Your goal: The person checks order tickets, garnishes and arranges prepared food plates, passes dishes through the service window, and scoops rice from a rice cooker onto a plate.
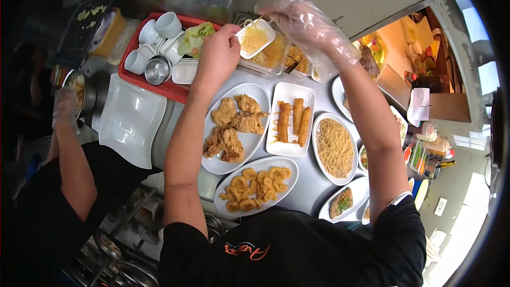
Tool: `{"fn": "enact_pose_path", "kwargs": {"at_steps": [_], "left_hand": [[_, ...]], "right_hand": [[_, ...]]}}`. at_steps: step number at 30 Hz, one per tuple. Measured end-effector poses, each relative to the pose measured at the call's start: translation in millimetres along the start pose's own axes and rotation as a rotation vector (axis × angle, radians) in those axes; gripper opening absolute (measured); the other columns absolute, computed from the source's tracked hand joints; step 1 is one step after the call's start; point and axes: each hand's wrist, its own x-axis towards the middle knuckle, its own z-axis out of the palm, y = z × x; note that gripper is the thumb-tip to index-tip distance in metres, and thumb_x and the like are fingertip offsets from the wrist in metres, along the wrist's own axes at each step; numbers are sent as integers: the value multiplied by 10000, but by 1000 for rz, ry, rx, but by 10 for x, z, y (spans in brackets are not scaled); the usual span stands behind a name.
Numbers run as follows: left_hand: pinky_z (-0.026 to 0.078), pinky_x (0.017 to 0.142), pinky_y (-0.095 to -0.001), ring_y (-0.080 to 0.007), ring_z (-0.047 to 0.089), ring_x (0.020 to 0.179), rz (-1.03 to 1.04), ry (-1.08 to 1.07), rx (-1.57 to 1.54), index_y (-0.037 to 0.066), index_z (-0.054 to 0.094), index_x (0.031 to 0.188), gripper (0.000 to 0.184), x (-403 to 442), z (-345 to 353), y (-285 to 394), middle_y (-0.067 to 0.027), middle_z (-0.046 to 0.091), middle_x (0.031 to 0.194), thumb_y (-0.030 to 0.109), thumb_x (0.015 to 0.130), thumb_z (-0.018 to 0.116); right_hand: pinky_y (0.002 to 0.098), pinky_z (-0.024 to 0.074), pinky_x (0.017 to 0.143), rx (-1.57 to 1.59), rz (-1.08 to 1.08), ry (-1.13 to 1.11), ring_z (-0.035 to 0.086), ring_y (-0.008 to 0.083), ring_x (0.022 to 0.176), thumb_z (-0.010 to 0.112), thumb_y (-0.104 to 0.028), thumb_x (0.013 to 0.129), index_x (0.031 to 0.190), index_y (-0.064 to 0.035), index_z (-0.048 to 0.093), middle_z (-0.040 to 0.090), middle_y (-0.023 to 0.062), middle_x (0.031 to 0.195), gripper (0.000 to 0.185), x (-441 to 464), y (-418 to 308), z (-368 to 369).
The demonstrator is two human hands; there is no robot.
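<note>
My bare left hand [222, 44] grips the edge of a small white dish [269, 38], tilted and holding pale yellow shreds [254, 39]. Above and to the right, my right hand [300, 18] wears a clear plastic glove. Its fingers are bunched near the dish's upper rim, where a few pale strands stick up; what is between the fingertips is hidden. Under the dish and right hand sits a clear container [279, 64] of similar yellow shreds. Lettuce [195, 39] lies just left of my left hand.
A red tray [125, 74] holds white cups and metal bowls. Plates of fried chicken [234, 122], spring rolls [284, 122], noodles [334, 149] and fried rings [255, 188] stand between my arms. A wavy white plate [130, 119] lies left. Another person's gloved hand [65, 107] is at a pan.
</note>
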Motion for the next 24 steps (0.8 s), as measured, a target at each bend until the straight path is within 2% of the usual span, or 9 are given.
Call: {"fn": "enact_pose_path", "kwargs": {"at_steps": [1,2,5,8,11,14,17,20,24], "left_hand": [[526,634,-346,-227,689,671,20,1,31,-18,663,1083,204,-6,12,-5,-174,707,807,62,926,560],[523,635,-358,-243,689,671,43,2,63,-10,666,1080,202,0,24,-7,-186,701,800,63,924,561],[522,652,-392,-311,693,700,55,-1,77,-6,669,1071,206,-2,53,-13,-215,690,811,54,911,555],[525,668,-402,-346,695,739,48,42,125,-12,667,1071,213,-19,80,-90,-227,691,834,43,902,549],[517,703,-497,-437,664,777,-2,54,115,-10,670,1020,190,-95,30,-20,-268,668,808,16,869,558],[528,701,-433,-369,688,771,-17,40,113,-21,670,1038,202,-198,50,-105,-243,683,825,33,878,557],[529,741,-420,-337,698,771,-8,20,205,-28,672,1051,214,-268,10,-107,-228,698,847,49,886,560],[521,722,-458,-394,676,770,40,50,196,-32,670,1001,182,-296,-24,-146,-256,675,813,21,861,566],[512,735,-481,-426,670,823,77,65,184,-43,668,991,184,-270,36,-180,-280,672,842,3,855,553]], "right_hand": [[400,468,1008,70,8,72,602,322,1136,578,-121,905,1136,-110,720,673,130,1193,271,26,21,26],[402,462,1017,-56,-126,0,594,329,1149,556,-87,905,1159,-99,707,663,132,1219,296,49,41,49],[402,455,1022,-216,-255,-108,589,325,1158,560,-61,890,1157,-90,706,671,130,1201,305,107,210,134],[423,508,938,-13,-80,142,640,328,1059,590,-72,891,1082,-86,730,703,126,1099,237,29,161,106],[416,529,893,-325,215,-181,662,326,993,620,-105,858,1042,-100,750,709,142,1029,226,-12,325,242],[452,542,847,-634,20,-254,663,342,986,604,-93,800,1008,-79,747,719,137,1011,253,-265,424,504],[424,546,850,-678,59,-328,673,352,927,588,-110,836,1017,-80,744,719,150,969,242,-275,600,660],[407,552,833,-431,14,142,674,336,928,658,-204,865,1038,-72,751,712,171,950,237,-338,549,532],[384,544,835,99,270,75,682,287,929,682,-300,879,1049,-59,744,719,169,1001,301,-244,155,159]]}}
